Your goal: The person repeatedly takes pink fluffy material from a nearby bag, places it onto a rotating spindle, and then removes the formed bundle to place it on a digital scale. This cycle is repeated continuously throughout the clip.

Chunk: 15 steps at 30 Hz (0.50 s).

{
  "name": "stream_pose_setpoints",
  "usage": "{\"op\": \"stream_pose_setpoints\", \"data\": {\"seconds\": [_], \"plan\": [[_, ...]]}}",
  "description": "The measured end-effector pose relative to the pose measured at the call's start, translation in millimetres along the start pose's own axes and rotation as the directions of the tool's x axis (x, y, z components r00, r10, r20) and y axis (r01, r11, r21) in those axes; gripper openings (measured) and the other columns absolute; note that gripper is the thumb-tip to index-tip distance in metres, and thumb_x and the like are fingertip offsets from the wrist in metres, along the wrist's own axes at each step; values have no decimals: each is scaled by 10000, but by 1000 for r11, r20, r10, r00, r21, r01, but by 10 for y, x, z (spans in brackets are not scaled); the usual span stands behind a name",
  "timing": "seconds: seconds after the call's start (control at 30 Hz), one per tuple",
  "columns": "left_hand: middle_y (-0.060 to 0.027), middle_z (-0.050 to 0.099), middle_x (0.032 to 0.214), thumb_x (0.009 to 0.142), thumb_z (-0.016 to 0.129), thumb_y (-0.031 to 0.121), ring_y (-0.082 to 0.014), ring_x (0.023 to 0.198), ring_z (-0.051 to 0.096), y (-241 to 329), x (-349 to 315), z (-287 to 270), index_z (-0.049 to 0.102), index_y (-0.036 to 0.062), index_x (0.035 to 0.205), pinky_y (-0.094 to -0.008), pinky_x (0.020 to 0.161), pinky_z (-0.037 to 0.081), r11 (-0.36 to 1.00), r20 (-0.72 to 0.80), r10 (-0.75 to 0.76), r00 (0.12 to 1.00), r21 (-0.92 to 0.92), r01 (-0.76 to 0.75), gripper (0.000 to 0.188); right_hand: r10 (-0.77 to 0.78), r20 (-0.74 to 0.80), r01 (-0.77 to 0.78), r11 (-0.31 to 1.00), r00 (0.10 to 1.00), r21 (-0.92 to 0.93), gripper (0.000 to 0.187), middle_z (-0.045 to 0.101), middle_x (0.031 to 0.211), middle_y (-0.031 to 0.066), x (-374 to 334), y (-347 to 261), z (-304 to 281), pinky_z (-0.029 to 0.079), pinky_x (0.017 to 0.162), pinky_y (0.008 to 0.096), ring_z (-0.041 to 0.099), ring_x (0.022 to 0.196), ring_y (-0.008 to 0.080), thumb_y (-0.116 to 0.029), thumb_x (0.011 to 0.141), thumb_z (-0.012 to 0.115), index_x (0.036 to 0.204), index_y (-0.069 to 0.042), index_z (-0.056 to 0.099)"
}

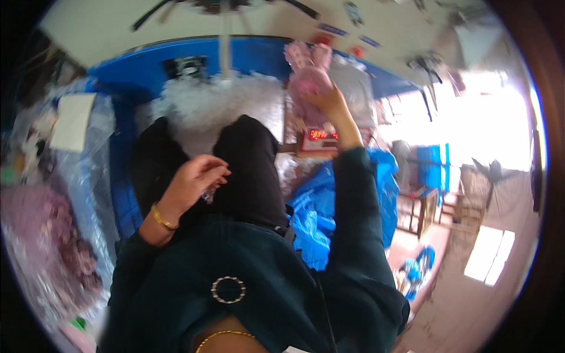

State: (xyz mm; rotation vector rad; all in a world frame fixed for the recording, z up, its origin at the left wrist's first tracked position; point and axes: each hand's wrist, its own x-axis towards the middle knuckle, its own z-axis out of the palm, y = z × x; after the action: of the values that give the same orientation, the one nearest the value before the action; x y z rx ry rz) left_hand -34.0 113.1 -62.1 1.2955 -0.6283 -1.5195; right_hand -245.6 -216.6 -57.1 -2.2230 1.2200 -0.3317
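Observation:
My right hand (326, 99) reaches forward and grips a pink plush toy (311, 78), whose two long parts, like ears or legs, point away from me. The toy is over or on a scale (321, 145) with a lit red display; whether it rests there, I cannot tell. Over my lap, my left hand (199, 177) is closed with thumb and fingers together. A small shiny bit (208, 195) shows just below those fingers; what it is stays unclear.
White fluffy stuffing (218, 97) lies heaped in a blue-walled bin (132, 70) before me. Plastic bags with pink pieces (41, 229) stand at left, a pale sheet (73, 122) beyond them. Blue plastic sheeting (312, 217) is bunched at my right, near wooden stools (419, 209).

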Motion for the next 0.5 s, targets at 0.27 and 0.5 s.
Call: {"op": "stream_pose_setpoints", "data": {"seconds": [0.27, 0.5], "plan": [[-114, 672, 825, 860, 655, 218, -185, 725, 660, -419, -490, -697, 624, 5, 884, -307, 647, 512, 915, -385, 352, 853, 335, -226, 217, -174, 341, 212, 974, 924, -76, 547, 438, 1386, 125, -1615, -2, 67, 411, 1008, 425, 499, 1208, 289, -235, 913, 555, 1394, -88, 337], [-268, 527, 1107, 772, 701, 342, -425, 1106, 473, -1347, -2056, -2496, 483, -48, 1117, -462, 994, 359, 556, -512, 746, -426, 126, 822, 565, 388, 497, 31, 764, 776, -645, 419, 583, 1120, 184, -1819, 1736, -743, 464, 843, 426, 578, 984, 326, -219, 813, 665, 1156, -12, 543]]}}
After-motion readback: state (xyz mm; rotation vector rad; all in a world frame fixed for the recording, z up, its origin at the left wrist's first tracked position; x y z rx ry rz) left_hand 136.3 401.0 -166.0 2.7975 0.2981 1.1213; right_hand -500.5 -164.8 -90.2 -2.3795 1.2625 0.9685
